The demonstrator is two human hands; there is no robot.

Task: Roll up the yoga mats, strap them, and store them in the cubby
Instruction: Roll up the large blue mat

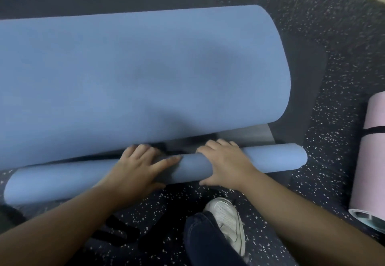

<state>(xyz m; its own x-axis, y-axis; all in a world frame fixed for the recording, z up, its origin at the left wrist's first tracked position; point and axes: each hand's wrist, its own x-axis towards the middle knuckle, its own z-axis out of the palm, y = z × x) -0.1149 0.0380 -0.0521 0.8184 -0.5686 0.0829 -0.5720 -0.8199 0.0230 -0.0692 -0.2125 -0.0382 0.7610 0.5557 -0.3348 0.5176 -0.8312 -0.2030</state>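
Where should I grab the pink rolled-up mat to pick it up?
Grab the pink mat around its middle, near the black strap, coming down from above. It lies flat on the speckled floor as a tight roll, so fingers can wrap round it there, and the strap probably keeps it from unrolling.

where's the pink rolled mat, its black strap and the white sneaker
pink rolled mat [373, 161]: head view, side of the roll
black strap [374, 130]: head view, band across the roll
white sneaker [228, 220]: head view, upper
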